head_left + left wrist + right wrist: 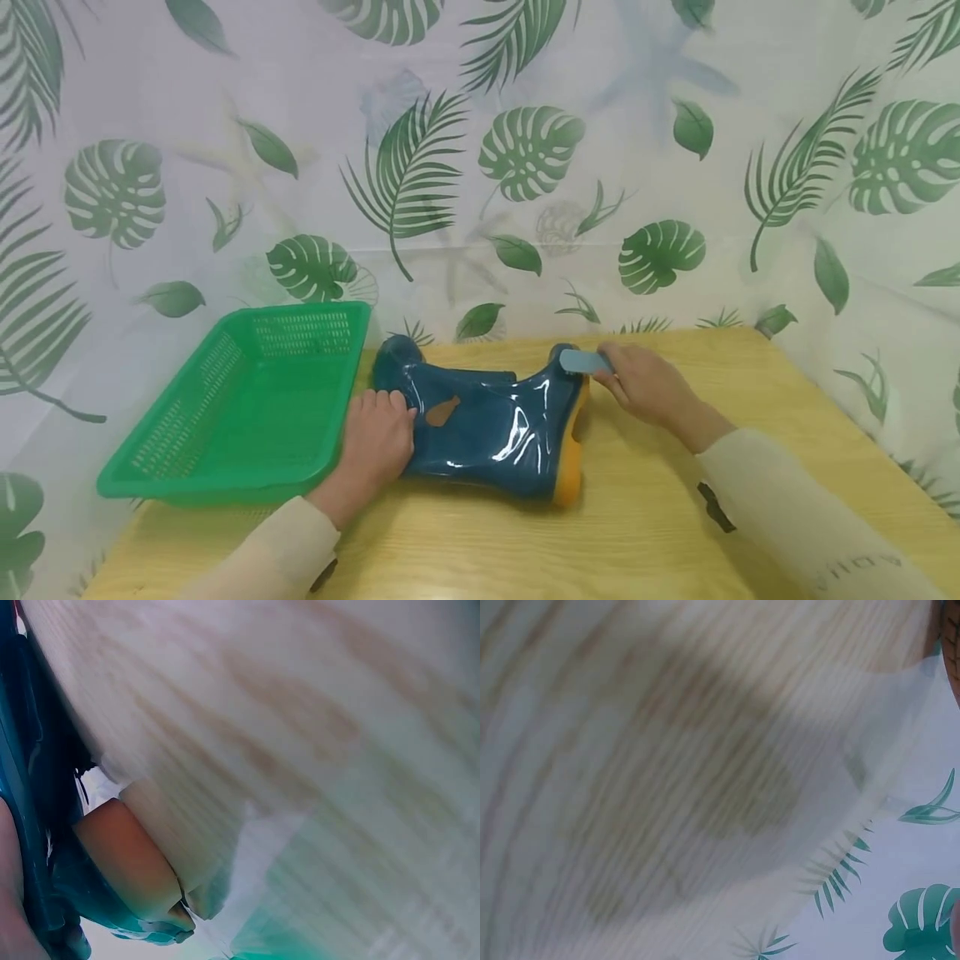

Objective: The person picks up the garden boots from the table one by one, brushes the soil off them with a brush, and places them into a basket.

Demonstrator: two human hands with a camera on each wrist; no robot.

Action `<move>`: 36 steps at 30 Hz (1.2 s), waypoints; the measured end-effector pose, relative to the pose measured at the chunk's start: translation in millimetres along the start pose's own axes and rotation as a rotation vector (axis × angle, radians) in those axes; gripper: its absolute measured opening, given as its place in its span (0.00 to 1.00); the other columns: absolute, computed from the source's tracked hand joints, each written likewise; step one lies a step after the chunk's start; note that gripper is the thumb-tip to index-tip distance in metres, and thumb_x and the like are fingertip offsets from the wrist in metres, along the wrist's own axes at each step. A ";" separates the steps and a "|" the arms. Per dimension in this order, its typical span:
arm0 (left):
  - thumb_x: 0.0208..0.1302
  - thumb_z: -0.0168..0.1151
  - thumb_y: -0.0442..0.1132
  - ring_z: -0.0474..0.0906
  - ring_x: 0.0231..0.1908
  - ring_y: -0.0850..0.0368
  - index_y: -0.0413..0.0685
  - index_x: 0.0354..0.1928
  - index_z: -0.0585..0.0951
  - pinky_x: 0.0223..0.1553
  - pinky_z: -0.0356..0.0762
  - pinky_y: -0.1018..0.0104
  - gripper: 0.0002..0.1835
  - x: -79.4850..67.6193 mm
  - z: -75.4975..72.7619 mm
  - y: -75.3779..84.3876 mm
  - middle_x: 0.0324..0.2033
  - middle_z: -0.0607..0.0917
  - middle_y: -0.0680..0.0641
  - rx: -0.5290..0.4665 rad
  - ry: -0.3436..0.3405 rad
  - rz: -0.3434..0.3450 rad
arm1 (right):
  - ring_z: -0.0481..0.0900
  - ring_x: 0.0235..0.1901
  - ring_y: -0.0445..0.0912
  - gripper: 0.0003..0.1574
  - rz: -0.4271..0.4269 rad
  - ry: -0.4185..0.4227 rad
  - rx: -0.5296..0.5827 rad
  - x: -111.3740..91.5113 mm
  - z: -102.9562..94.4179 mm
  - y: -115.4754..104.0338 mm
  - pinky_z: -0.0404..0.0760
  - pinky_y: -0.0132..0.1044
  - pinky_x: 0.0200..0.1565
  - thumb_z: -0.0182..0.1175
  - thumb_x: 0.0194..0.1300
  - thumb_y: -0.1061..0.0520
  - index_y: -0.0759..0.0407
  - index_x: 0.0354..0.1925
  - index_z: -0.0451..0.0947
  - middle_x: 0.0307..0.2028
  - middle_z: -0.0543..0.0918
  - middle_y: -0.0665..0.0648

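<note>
Just right of the basket point(277, 408) lay the boots point(487, 454), the left hand point(378, 433) gripping their near end, the right hand point(645, 379) gripping the brush point(583, 362). A hard leftward push might have skidded them into the basket.

From the head we look forward and down, set back enough to take in the yellow wood-grained table point(645, 533) and the white, green-leaf-printed sheet point(525, 283) behind it. At the left wrist we sit close and aslant, sharing with the head view the glossy dark-blue, orange-soled boot point(487, 442). At the right wrist, also near and tilted, we share table and sheet.
</note>
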State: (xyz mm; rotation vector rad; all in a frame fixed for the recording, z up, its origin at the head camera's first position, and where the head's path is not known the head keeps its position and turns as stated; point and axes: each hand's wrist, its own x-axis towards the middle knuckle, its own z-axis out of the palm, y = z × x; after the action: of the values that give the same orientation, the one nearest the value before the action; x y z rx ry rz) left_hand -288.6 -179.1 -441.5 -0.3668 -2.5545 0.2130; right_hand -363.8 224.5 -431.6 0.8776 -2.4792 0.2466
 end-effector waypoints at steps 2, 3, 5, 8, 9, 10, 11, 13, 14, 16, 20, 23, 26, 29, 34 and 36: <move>0.73 0.55 0.45 0.66 0.25 0.48 0.41 0.25 0.69 0.31 0.63 0.57 0.20 -0.9 1.9 2.9 0.19 0.67 0.45 -0.001 -0.013 0.009 | 0.76 0.29 0.51 0.20 0.044 -0.028 0.006 -1.8 -0.9 -0.7 0.78 0.50 0.35 0.59 0.72 0.52 0.65 0.52 0.70 0.31 0.79 0.59; 0.73 0.55 0.46 0.67 0.25 0.48 0.41 0.25 0.69 0.32 0.63 0.57 0.20 -0.9 2.5 3.6 0.19 0.68 0.45 0.002 -0.019 0.010 | 0.77 0.30 0.52 0.20 0.064 -0.037 0.011 -1.8 -0.8 -0.7 0.79 0.50 0.36 0.58 0.73 0.52 0.66 0.52 0.69 0.32 0.80 0.59; 0.73 0.54 0.46 0.68 0.26 0.48 0.41 0.25 0.69 0.32 0.63 0.57 0.20 -1.2 2.1 2.2 0.19 0.68 0.45 0.006 -0.027 0.006 | 0.78 0.31 0.53 0.20 0.097 -0.047 0.033 0.3 -0.8 -1.4 0.78 0.52 0.37 0.55 0.75 0.52 0.66 0.53 0.69 0.33 0.80 0.61; 0.74 0.55 0.46 0.68 0.27 0.47 0.41 0.25 0.69 0.34 0.63 0.56 0.20 -3.1 -0.6 -1.1 0.20 0.68 0.45 0.009 -0.050 -0.014 | 0.79 0.35 0.55 0.22 0.130 -0.064 0.072 1.9 0.3 -1.3 0.78 0.53 0.40 0.51 0.77 0.50 0.66 0.56 0.68 0.37 0.81 0.63; 0.73 0.55 0.45 0.68 0.27 0.47 0.41 0.25 0.69 0.34 0.63 0.56 0.20 -3.7 -1.3 -1.9 0.20 0.68 0.45 0.001 -0.053 -0.022 | 0.80 0.37 0.56 0.22 0.129 -0.066 0.085 1.8 0.0 -0.9 0.78 0.53 0.42 0.50 0.78 0.50 0.67 0.57 0.67 0.39 0.81 0.64; 0.73 0.55 0.45 0.68 0.27 0.46 0.40 0.25 0.69 0.35 0.63 0.56 0.19 -4.3 -2.2 -2.7 0.20 0.68 0.45 -0.007 -0.055 -0.027 | 0.80 0.38 0.57 0.23 0.125 -0.061 0.097 0.8 -1.1 -0.5 0.78 0.54 0.43 0.49 0.78 0.50 0.68 0.58 0.67 0.40 0.81 0.65; 0.73 0.55 0.45 0.67 0.26 0.46 0.40 0.26 0.69 0.35 0.63 0.56 0.19 -4.9 -2.6 -3.4 0.20 0.67 0.45 -0.011 -0.056 -0.030 | 0.80 0.39 0.57 0.23 0.114 -0.053 0.104 -0.3 -2.5 -0.1 0.78 0.54 0.43 0.49 0.78 0.51 0.69 0.58 0.67 0.40 0.81 0.65; 0.73 0.55 0.45 0.67 0.26 0.47 0.40 0.25 0.69 0.34 0.63 0.56 0.19 -5.8 -2.9 -3.7 0.19 0.66 0.45 -0.020 -0.058 -0.029 | 0.80 0.40 0.58 0.23 0.081 -0.029 0.108 -3.7 -4.0 1.3 0.78 0.55 0.45 0.51 0.77 0.54 0.71 0.58 0.67 0.41 0.81 0.66; 0.73 0.55 0.45 0.66 0.26 0.47 0.40 0.25 0.69 0.34 0.63 0.56 0.20 -6.0 -2.6 -3.5 0.19 0.66 0.45 -0.019 -0.060 -0.026 | 0.79 0.40 0.57 0.22 0.058 -0.020 0.109 -5.4 -5.2 2.0 0.77 0.54 0.44 0.51 0.77 0.54 0.71 0.57 0.68 0.40 0.80 0.65; 0.74 0.54 0.45 0.65 0.25 0.47 0.40 0.26 0.68 0.34 0.62 0.56 0.20 -5.9 -1.6 -2.4 0.19 0.65 0.46 -0.018 -0.065 -0.020 | 0.78 0.38 0.56 0.21 0.006 -0.010 0.105 -8.5 -6.6 3.0 0.77 0.53 0.44 0.53 0.76 0.54 0.71 0.55 0.68 0.38 0.79 0.63; 0.74 0.53 0.46 0.65 0.25 0.48 0.41 0.26 0.68 0.34 0.60 0.56 0.20 -4.5 -0.4 0.5 0.19 0.65 0.46 -0.017 -0.062 -0.007 | 0.76 0.36 0.52 0.22 -0.036 -0.034 0.088 -12.7 -4.3 3.2 0.77 0.50 0.42 0.53 0.77 0.49 0.67 0.54 0.69 0.36 0.78 0.59; 0.74 0.54 0.46 0.64 0.25 0.48 0.41 0.26 0.68 0.33 0.60 0.57 0.20 -3.2 -0.9 0.7 0.19 0.65 0.46 -0.008 -0.044 0.007 | 0.77 0.36 0.53 0.21 -0.003 -0.046 0.108 -11.1 -0.6 1.0 0.77 0.51 0.42 0.53 0.76 0.50 0.66 0.54 0.69 0.37 0.79 0.60; 0.74 0.54 0.46 0.64 0.25 0.48 0.41 0.26 0.68 0.32 0.60 0.57 0.20 -2.8 -1.4 0.0 0.19 0.65 0.46 -0.004 -0.037 0.021 | 0.78 0.36 0.54 0.19 0.054 -0.052 0.140 -6.4 2.1 -1.9 0.77 0.51 0.42 0.54 0.76 0.53 0.68 0.54 0.69 0.36 0.80 0.61; 0.74 0.54 0.46 0.64 0.25 0.48 0.41 0.26 0.68 0.32 0.60 0.57 0.20 -2.6 -1.5 0.1 0.19 0.65 0.46 -0.009 -0.028 0.029 | 0.77 0.32 0.53 0.19 0.153 -0.069 0.172 -0.4 1.6 -3.2 0.77 0.51 0.38 0.50 0.78 0.53 0.69 0.54 0.69 0.34 0.80 0.63; 0.73 0.55 0.46 0.64 0.24 0.49 0.41 0.25 0.68 0.30 0.59 0.58 0.20 -2.8 -1.1 1.3 0.18 0.65 0.46 0.005 -0.019 0.033 | 0.79 0.34 0.56 0.29 0.294 -0.119 0.204 2.0 -3.6 0.0 0.78 0.54 0.39 0.42 0.81 0.48 0.72 0.62 0.64 0.39 0.81 0.69; 0.73 0.55 0.46 0.64 0.24 0.48 0.41 0.25 0.68 0.31 0.60 0.58 0.20 -2.3 -1.2 1.8 0.18 0.65 0.46 0.006 -0.018 0.030 | 0.80 0.34 0.57 0.29 0.289 -0.118 0.212 0.8 -6.0 2.3 0.78 0.54 0.40 0.42 0.81 0.49 0.73 0.64 0.62 0.38 0.81 0.69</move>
State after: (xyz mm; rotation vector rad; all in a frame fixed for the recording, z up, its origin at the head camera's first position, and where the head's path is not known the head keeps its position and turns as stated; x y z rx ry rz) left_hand -285.7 -178.0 -442.1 -0.4021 -2.5673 0.2364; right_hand -363.5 227.9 -426.0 0.6256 -2.7249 0.5811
